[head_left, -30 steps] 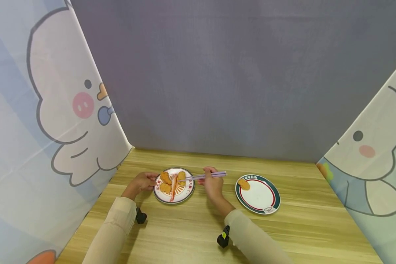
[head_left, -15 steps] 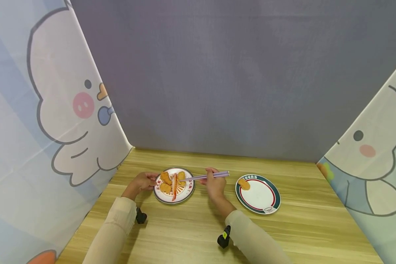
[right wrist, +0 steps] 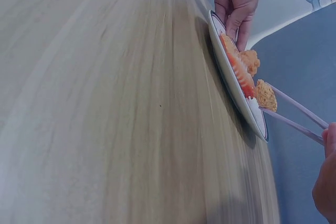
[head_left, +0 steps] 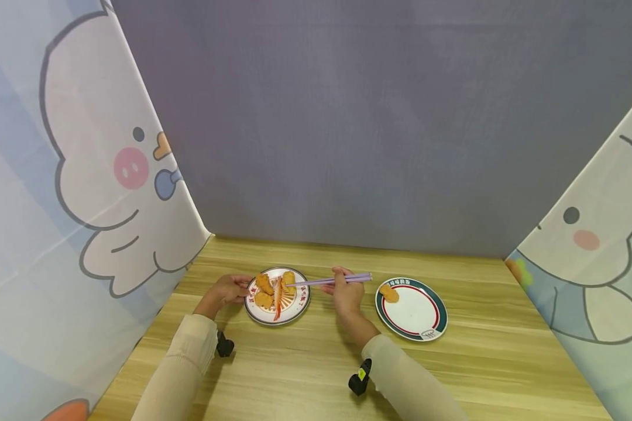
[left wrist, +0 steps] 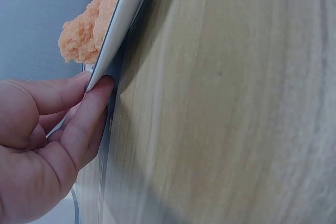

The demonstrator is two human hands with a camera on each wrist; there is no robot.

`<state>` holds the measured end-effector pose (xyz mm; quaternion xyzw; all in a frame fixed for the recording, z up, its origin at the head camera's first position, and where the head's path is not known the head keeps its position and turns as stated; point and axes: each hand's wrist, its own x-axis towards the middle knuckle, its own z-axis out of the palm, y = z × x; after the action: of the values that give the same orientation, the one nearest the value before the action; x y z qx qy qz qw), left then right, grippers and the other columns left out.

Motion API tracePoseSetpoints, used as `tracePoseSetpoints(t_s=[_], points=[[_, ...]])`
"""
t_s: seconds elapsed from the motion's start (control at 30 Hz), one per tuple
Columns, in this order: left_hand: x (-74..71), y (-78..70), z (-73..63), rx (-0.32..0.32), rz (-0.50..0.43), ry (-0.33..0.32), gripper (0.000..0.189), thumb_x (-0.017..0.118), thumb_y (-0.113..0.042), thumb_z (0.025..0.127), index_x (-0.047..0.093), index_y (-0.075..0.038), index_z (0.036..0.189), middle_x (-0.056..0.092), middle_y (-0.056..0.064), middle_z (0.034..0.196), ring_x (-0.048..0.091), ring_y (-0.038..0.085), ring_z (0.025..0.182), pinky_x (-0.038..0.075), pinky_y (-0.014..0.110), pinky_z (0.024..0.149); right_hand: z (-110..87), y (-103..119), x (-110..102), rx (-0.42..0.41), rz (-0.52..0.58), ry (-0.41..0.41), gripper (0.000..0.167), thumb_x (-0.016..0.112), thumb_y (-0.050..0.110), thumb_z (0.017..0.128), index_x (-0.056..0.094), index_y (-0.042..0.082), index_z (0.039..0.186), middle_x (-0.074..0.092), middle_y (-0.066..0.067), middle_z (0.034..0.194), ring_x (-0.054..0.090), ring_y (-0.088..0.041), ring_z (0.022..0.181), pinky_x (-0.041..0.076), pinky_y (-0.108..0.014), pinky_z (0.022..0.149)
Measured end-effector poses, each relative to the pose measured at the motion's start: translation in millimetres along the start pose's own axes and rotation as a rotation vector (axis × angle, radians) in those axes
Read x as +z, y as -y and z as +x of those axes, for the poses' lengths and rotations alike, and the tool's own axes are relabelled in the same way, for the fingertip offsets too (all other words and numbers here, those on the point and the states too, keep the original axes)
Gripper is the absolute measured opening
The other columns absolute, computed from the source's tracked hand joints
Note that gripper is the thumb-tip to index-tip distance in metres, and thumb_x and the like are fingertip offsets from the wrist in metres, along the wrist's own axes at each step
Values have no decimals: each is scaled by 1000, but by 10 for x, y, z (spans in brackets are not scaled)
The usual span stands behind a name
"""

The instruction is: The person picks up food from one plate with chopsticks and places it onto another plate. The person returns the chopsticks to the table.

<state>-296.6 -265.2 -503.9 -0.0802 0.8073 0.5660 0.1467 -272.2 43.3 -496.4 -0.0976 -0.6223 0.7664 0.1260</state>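
My left hand [head_left: 229,289] pinches the left rim of a white plate [head_left: 295,307], thumb on top and fingers beneath in the left wrist view. On this plate lie a red-and-white shrimp [head_left: 278,297], two fried pieces on its left, one a craggy golden piece [head_left: 264,283], and a breaded nugget [head_left: 289,278] on its right. My right hand [head_left: 346,297] holds a pair of lilac chopsticks [head_left: 323,282], their tips at that nugget. In the right wrist view the chopsticks [right wrist: 294,127] are spread, with tips on either side of the nugget [right wrist: 266,96].
A second plate with a dark green rim [head_left: 442,313] stands to the right, a single nugget [head_left: 389,293] near its upper left edge. Both plates are on a wood-grain table [head_left: 284,374]. A grey backdrop [head_left: 347,128] rises behind, with cartoon-printed sheets at both sides.
My right hand and the chopsticks have shifted slightly to the right. The shrimp has turned a little, its tail now further right. My left hand stays on the rim.
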Motion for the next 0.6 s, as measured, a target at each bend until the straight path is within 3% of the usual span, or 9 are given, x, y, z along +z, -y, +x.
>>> tracePoseSetpoints(t_s=[0.1,0.33,0.6], points=[[-3,6,4,2,1,1,47,63,12,93,54,11,139,62,16,109,61,15,83,57,27,68,0,34,-7,4,19,4,32,51,10,103,65,-14,119,66,-40,96,70,-11,52,60,-27,55],[1,9,4,4,3,-4,45,63,11,93,54,11,137,62,17,109,62,14,82,58,26,69,14,80,-68,9,51,26,32,52,11,104,64,-14,121,67,-9,75,73,-19,58,62,-33,60],[15,-20,-19,6,13,-4,46,63,11,93,53,12,138,62,21,112,63,16,83,59,28,70,28,120,-163,8,76,23,27,51,9,103,66,-11,115,66,-8,76,71,-14,56,60,-26,57]])
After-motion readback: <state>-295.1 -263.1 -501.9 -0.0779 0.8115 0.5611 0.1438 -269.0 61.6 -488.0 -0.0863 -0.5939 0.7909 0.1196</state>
